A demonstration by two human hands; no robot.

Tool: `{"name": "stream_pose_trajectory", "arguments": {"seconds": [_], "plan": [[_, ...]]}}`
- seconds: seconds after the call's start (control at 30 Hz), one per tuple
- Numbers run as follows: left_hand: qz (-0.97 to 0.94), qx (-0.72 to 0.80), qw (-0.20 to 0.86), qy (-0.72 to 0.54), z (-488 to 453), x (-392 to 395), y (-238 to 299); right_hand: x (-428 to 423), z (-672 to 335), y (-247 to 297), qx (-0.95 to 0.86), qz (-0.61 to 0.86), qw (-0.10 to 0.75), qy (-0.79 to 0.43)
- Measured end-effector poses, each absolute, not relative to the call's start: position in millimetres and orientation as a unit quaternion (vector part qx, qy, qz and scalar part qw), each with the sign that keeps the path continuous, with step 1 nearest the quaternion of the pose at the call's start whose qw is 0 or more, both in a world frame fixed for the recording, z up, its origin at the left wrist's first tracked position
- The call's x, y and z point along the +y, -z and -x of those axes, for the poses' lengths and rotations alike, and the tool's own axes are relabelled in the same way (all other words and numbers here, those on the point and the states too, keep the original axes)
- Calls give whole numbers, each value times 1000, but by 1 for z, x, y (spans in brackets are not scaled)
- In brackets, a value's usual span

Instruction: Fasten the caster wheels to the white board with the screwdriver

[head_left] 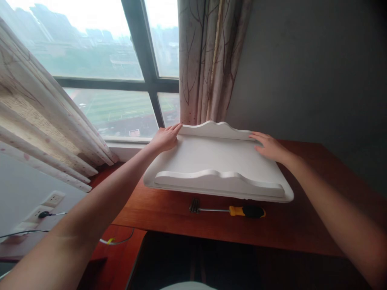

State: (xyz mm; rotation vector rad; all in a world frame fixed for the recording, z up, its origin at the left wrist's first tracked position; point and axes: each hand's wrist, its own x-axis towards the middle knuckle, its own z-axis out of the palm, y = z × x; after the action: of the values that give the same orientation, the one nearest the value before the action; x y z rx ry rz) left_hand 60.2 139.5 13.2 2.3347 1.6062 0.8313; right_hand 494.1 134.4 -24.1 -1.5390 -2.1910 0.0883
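Observation:
A white panel (199,155) with rounded corners lies on the reddish-brown desk. Along its far edge stands a white board with a wavy top (216,129). A matching white wavy board (211,181) runs along the near edge. My left hand (166,137) grips the left end of the far board, fingers over its top. At the opposite end, my right hand (269,147) holds the same board with its fingertips, thumb lower down. In front of the panel lies a yellow-and-black screwdriver (246,211), with several screws (194,206) clustered at its tip.
Behind the reddish-brown desk (314,161) are a window (115,104) and patterned curtains (208,60). A grey wall (302,72) rises at the right. Wall sockets (54,198) with a plugged-in cable (45,214) are at the left, and a thin cable (121,241) lies lower down.

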Motion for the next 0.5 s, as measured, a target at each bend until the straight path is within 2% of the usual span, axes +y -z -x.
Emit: {"name": "stream_pose_trajectory", "arguments": {"seconds": [0.2, 0.33, 0.5], "plan": [[-777, 538, 106, -309, -40, 122, -16, 43, -476, -5, -735, 553, 378, -104], [-762, 541, 131, -330, -10, 94, -1, -28, -477, -17, -710, 562, 384, -182], [-669, 560, 198, -447, 2, 40, 14, -71, -493, -3, -613, 637, 446, -140]]}}
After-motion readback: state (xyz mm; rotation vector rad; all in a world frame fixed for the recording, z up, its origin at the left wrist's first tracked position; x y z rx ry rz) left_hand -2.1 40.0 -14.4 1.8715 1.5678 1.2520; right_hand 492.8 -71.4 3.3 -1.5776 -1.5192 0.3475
